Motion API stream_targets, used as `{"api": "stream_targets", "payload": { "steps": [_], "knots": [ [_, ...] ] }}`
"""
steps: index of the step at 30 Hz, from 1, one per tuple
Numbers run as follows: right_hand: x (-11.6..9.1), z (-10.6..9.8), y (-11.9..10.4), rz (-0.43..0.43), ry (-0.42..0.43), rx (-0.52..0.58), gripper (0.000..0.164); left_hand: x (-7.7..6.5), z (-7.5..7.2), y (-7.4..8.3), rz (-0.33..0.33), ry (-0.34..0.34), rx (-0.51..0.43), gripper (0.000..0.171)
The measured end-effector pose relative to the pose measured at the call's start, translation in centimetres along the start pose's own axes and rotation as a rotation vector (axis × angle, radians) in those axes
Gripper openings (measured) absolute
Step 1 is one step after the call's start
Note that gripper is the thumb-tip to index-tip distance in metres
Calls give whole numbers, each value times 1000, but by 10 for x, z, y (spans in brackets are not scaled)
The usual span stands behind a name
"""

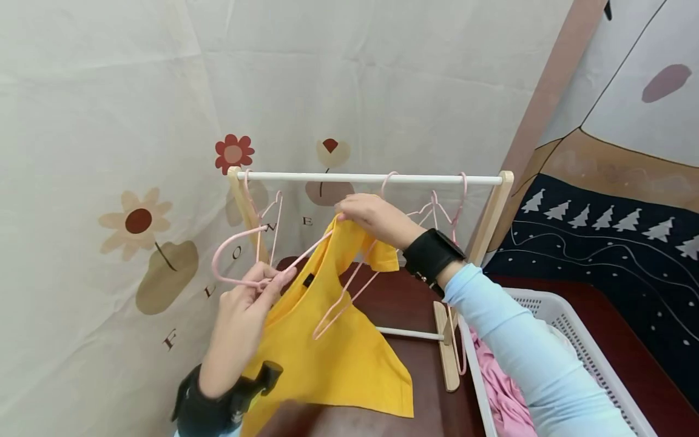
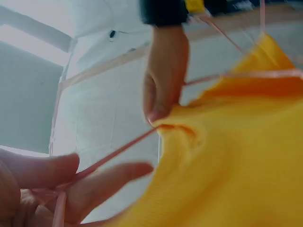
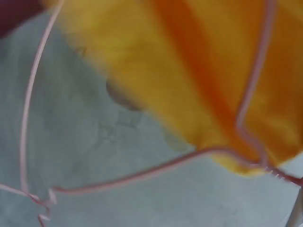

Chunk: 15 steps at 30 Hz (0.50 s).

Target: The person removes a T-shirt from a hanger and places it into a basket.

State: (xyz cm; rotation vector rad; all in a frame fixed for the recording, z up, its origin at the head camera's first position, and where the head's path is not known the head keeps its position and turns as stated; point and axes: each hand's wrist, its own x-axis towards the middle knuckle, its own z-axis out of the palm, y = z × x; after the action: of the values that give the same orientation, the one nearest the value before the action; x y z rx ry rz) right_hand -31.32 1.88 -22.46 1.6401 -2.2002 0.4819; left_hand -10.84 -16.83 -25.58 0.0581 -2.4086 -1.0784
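A yellow short-sleeved top (image 1: 333, 358) with a small dark neck label hangs between my hands. My left hand (image 1: 240, 309) pinches a pink wire hanger (image 1: 215, 258) just below its hook. One arm of this hanger runs up into the top's neckline. At the upper edge of the cloth, my right hand (image 1: 377, 215) pinches the top near that arm's end; the left wrist view shows this right hand (image 2: 165, 75) gripping from above. Another pink hanger (image 1: 327, 318) overlaps the top in the head view. In the right wrist view, yellow cloth (image 3: 156, 71) lies behind pink wire.
A small rack with a white rail (image 1: 327, 177) and wooden posts (image 1: 491, 218) stands behind my hands, several pink hangers on it. A white basket (image 1: 551, 298) with pink cloth (image 1: 499, 388) is at the right, on the dark red table (image 1: 355, 419).
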Motion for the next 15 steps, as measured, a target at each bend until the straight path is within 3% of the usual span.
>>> {"api": "stream_targets", "payload": {
  "steps": [4, 6, 8, 12, 15],
  "knots": [
    [-3, -4, 6, 255, 122, 144, 21, -8, -6, -4, 20, 96, -4, 18],
    [-4, -5, 9, 336, 142, 186, 21, -10, -9, -6, 2, 143, -27, 17],
    [-6, -5, 10, 376, 128, 218, 22, -12, -10, -9, -59, 171, -79, 17],
    [-11, 2, 12, 411, 58, 266, 25, -10, -9, -17, -225, 178, -345, 20],
    [-12, 8, 11, 515, 44, 374, 31, -6, -5, -24, -294, 178, -530, 21]
  ]
}}
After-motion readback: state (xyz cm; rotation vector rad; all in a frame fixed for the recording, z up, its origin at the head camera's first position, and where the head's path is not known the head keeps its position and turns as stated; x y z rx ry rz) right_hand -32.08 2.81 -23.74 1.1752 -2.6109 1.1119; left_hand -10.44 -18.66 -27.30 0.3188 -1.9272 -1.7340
